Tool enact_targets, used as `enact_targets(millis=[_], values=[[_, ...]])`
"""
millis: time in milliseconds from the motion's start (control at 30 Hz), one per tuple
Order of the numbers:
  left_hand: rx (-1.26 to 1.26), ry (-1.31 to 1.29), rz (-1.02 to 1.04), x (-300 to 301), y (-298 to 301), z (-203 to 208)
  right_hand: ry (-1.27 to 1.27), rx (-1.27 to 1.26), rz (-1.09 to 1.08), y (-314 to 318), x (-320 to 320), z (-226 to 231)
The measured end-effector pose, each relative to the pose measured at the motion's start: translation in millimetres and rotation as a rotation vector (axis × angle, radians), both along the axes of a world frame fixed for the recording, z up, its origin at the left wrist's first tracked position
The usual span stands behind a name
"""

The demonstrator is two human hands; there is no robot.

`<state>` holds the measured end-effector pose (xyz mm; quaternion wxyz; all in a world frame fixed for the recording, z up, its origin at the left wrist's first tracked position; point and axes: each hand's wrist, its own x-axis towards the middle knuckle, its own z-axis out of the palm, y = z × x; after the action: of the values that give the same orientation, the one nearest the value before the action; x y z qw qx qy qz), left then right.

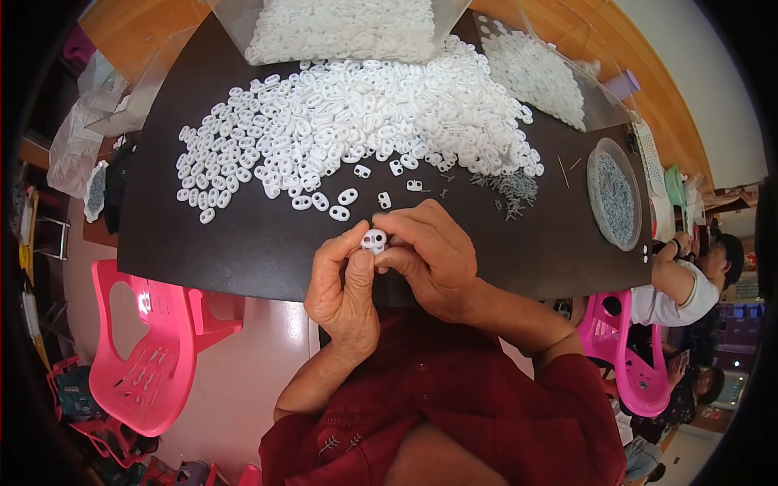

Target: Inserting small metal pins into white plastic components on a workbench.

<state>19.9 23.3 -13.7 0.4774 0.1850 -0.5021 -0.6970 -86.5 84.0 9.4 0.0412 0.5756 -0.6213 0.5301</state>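
Between my two hands, just above the table's near edge, is a small white plastic piece with two dark holes (374, 240). My left hand (344, 279) pinches it from the left, thumb in front. From the right, the thumb and forefinger of my right hand (433, 255) close on the same piece. Whether a second part or a screw sits behind it is hidden by the fingers. Beyond my hands lie a few loose white two-hole pieces (339, 213), in front of a broad heap of the same oval pieces (340, 121).
Small grey screws (515, 193) lie scattered at the heap's right edge. A round clear tub of screws (596, 206) stands farther right. Clear bags of white pieces (348, 32) rest at the back. Pink chairs (150, 356) flank me; another person (689, 279) sits at the right.
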Motion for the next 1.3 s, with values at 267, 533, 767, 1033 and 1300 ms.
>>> enact_targets(millis=[267,533,767,1033,1300], values=[[0.026,-0.058,-0.053,2.9,-3.9,0.7,0.037,0.035,0.032,-1.4,-3.9,-1.3],[0.072,-0.021,-0.019,5.2,0.3,4.0,0.025,0.001,0.085,-4.1,-1.5,-2.1],[-0.043,-0.029,-0.009,9.3,1.4,-1.7,0.019,-0.018,0.099,0.0,-1.2,-0.9],[-0.098,-0.068,0.027,9.8,1.1,-3.5,0.061,-0.064,0.091,-0.5,-1.4,-6.0],[-0.132,-0.069,0.049,8.9,0.7,-5.6,0.058,-0.070,0.089,-0.7,-0.2,-7.6]])
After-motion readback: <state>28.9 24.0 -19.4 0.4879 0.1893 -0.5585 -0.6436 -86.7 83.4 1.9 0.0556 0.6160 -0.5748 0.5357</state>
